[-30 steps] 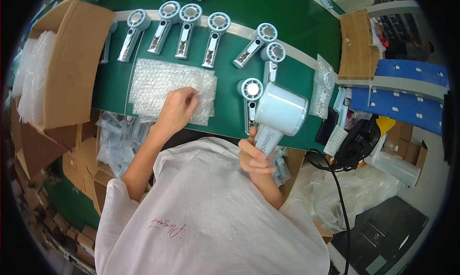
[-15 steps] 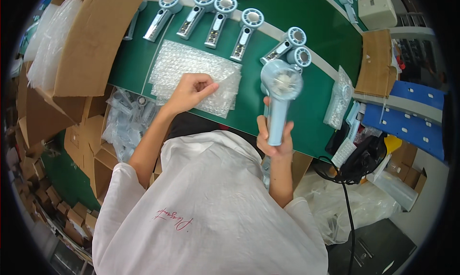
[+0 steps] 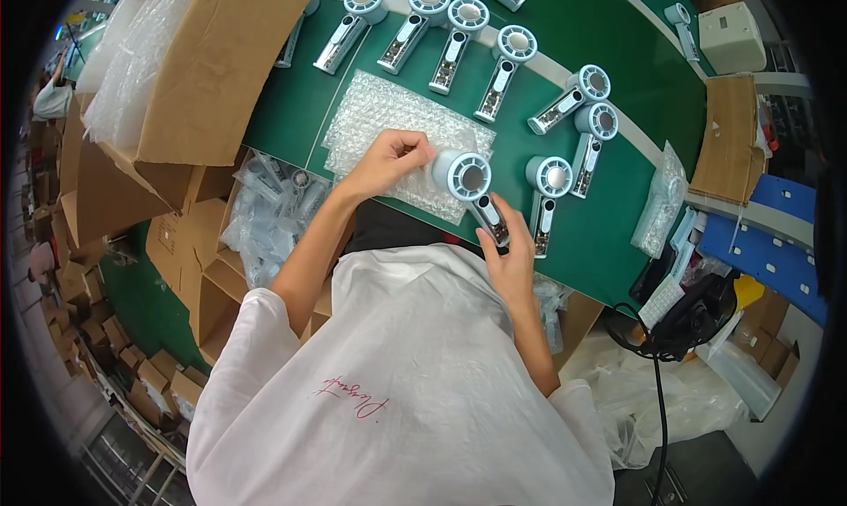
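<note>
My right hand (image 3: 512,246) grips a light-blue handheld fan (image 3: 466,176) by its handle, fingers and thumb around the lower end. The fan's round ringed head tilts up to the left, over the right edge of a stack of clear bubble wrap bags (image 3: 371,109). My left hand (image 3: 394,162) is closed in a pinch at the top bag's edge, close to the fan's head. Just right of my right hand lies another handheld fan (image 3: 550,184) on the green table (image 3: 291,122).
More fans (image 3: 468,21) lie in a loose row along the far side. An open cardboard box (image 3: 207,74) of clear bags stands at left, with a box of wrapped fans (image 3: 265,210) below. A bubble-wrapped item (image 3: 660,202) and a black cable (image 3: 657,409) are at right.
My right hand has brought the fan left and turned it, so its ringed side now shows beside my left hand. The left hand keeps its pinch. The whole view has shifted.
</note>
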{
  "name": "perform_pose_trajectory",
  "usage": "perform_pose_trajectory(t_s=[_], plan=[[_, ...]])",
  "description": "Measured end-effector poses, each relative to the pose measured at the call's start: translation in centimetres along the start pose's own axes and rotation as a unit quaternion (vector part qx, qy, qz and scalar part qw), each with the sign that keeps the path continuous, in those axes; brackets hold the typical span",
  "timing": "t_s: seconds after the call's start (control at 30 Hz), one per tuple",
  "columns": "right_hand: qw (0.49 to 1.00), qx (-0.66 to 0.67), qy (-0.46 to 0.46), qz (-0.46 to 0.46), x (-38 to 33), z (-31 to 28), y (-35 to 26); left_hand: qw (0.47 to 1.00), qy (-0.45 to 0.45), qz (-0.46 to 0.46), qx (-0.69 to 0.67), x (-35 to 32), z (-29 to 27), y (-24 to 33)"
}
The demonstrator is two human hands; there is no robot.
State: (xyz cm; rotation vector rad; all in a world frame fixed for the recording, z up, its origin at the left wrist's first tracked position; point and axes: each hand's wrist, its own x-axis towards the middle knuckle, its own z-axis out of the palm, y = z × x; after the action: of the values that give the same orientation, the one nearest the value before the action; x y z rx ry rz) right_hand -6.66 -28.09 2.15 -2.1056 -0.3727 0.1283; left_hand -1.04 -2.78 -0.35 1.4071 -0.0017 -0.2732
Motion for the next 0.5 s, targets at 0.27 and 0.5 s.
perform_pose_trajectory(t_s=[0.27, 0.5], plan=[[0.989, -0.128, -0.058, 0.054, -0.2, -1.4, -3.5, 0.996, -0.014, -0.036, 0.082, -0.8, 1.2, 3.4], [0.971, -0.216, -0.105, 0.015, 2.4, -3.8, -6.5, 0.87, -0.037, 0.214, 0.442, -1.8, 5.8, 7.8]])
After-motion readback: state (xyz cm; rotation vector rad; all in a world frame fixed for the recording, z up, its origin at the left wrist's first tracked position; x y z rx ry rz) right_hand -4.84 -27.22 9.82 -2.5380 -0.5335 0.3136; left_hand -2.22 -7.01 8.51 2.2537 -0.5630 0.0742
